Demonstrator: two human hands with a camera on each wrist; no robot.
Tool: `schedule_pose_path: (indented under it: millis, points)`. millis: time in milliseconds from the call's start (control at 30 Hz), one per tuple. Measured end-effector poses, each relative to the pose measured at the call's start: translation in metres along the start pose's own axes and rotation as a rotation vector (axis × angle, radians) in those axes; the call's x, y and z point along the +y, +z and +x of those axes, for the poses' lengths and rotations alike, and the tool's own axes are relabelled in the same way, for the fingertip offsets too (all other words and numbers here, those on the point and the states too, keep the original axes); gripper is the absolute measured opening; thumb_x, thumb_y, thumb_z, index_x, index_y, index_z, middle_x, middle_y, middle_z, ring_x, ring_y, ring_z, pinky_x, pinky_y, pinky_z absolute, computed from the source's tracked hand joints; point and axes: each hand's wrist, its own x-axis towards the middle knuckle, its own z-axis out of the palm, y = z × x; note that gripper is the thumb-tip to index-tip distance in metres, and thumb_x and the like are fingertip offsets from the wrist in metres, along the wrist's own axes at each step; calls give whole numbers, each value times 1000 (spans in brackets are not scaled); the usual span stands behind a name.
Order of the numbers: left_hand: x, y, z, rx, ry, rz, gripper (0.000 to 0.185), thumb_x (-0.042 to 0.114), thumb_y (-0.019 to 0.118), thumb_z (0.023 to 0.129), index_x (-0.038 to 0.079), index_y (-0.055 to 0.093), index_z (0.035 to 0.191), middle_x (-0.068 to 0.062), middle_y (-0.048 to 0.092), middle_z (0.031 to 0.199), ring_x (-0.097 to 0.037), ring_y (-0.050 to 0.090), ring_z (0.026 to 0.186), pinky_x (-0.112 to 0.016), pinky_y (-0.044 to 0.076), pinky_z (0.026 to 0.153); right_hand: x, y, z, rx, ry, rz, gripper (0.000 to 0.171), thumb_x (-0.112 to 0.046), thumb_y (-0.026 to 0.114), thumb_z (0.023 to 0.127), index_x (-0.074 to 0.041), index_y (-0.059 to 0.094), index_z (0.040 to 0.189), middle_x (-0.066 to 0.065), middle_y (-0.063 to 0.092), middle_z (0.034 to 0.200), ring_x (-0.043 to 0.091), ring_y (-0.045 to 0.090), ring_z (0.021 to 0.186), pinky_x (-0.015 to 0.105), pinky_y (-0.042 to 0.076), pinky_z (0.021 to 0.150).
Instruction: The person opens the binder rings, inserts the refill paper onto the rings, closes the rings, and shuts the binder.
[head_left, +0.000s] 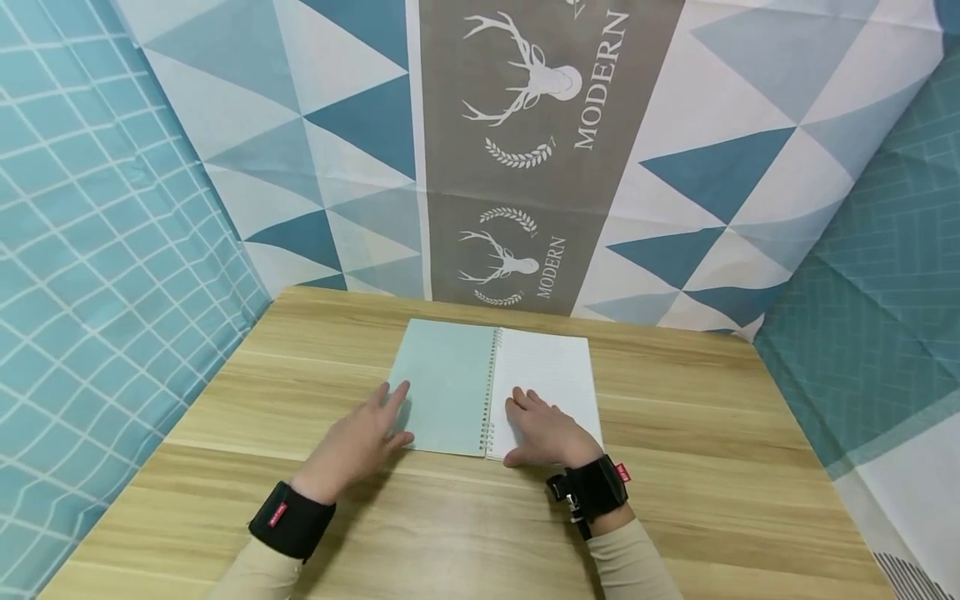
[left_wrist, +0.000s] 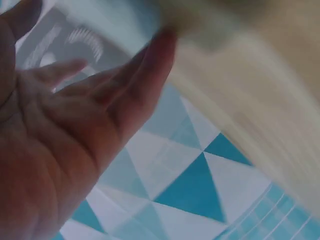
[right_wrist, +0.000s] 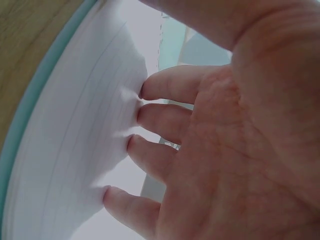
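A spiral notebook lies open on the wooden table, its pale green cover point(head_left: 446, 379) folded out to the left and its white lined page point(head_left: 551, 362) to the right of the wire binding point(head_left: 489, 392). My left hand point(head_left: 360, 437) is at the cover's left edge, fingers spread and nothing held. In the left wrist view the palm and fingers of that left hand point(left_wrist: 75, 130) look relaxed. Over the lower part of the page lies my right hand point(head_left: 547, 429). The right wrist view shows the fingertips of the right hand point(right_wrist: 200, 140) touching the lined paper point(right_wrist: 75, 130).
Bare wood of the table point(head_left: 675, 450) surrounds the notebook. Behind it rises a patterned cloth point(head_left: 525, 183) with triangles and deer heads. A blue checked cloth point(head_left: 97, 250) hangs on the left, a teal one point(head_left: 885, 275) on the right. Both wrists wear black bands point(head_left: 292, 521).
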Motion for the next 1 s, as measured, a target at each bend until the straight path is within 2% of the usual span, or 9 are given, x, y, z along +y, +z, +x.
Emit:
schedule_pose_path:
  millis: [33, 100, 167, 233, 333, 433, 567, 767, 1000]
  points:
    - [0, -6, 4, -66, -52, -85, 80, 38, 69, 97, 0, 32, 157, -40, 40, 150, -53, 57, 126, -58, 54, 97, 0, 0, 0, 4, 0, 1, 91, -40, 82, 84, 0, 41, 154, 20, 29, 166, 40, 27, 155, 65, 33, 117]
    - [0, -15, 12, -167, -147, -184, 83, 36, 69, 97, -2, 29, 158, -42, 34, 153, -54, 49, 134, -61, 47, 105, 1, 1, 0, 9, 7, 5, 91, -40, 82, 83, 0, 41, 153, 20, 30, 166, 40, 27, 155, 65, 33, 117]
    - [6, -19, 19, -238, -216, -199, 91, 40, 74, 92, -2, 27, 158, -41, 31, 155, -55, 41, 140, -65, 40, 110, 2, 3, 0, 7, 12, 8, 91, -40, 83, 83, 0, 41, 153, 20, 30, 166, 40, 27, 155, 65, 33, 117]
    - [17, -16, 24, -268, -206, -127, 101, 46, 80, 85, -2, 29, 158, -41, 31, 155, -56, 36, 143, -67, 37, 112, 3, 4, -1, 0, 18, 14, 91, -40, 82, 83, -1, 41, 154, 20, 30, 166, 40, 27, 155, 64, 33, 117]
    - [41, -1, 30, -275, -116, -45, 111, 55, 83, 78, 5, 27, 160, -35, 24, 161, -57, 26, 148, -73, 32, 111, 3, 5, 0, 1, 17, 12, 91, -40, 83, 83, -1, 42, 153, 20, 30, 166, 40, 28, 154, 65, 33, 117]
    - [60, 18, 37, -223, 18, 20, 107, 62, 77, 81, 11, 27, 161, -28, 24, 165, -52, 24, 151, -75, 33, 110, 3, 4, 1, 15, 12, 3, 90, -41, 83, 83, -2, 43, 153, 19, 32, 165, 40, 29, 154, 65, 34, 116]
    - [68, 33, 42, -101, 143, 132, 95, 62, 73, 84, 12, 37, 157, -22, 40, 159, -42, 41, 146, -65, 46, 105, 2, 3, 2, 19, -1, 6, 89, -41, 83, 83, -2, 44, 152, 19, 32, 165, 40, 29, 154, 65, 35, 115]
    - [58, 36, 40, 82, 335, 247, 77, 56, 77, 85, 15, 52, 146, -12, 56, 146, -29, 60, 129, -50, 56, 96, 2, 2, 2, 26, 4, 7, 89, -41, 84, 81, -3, 45, 152, 18, 33, 165, 39, 30, 154, 65, 36, 115]
    - [36, 32, 30, 214, 455, 351, 67, 49, 78, 87, 20, 56, 143, -6, 61, 142, -22, 66, 121, -42, 57, 94, 5, 2, 3, 27, 2, 11, 89, -41, 85, 80, -3, 46, 150, 17, 34, 165, 38, 30, 154, 63, 36, 116]
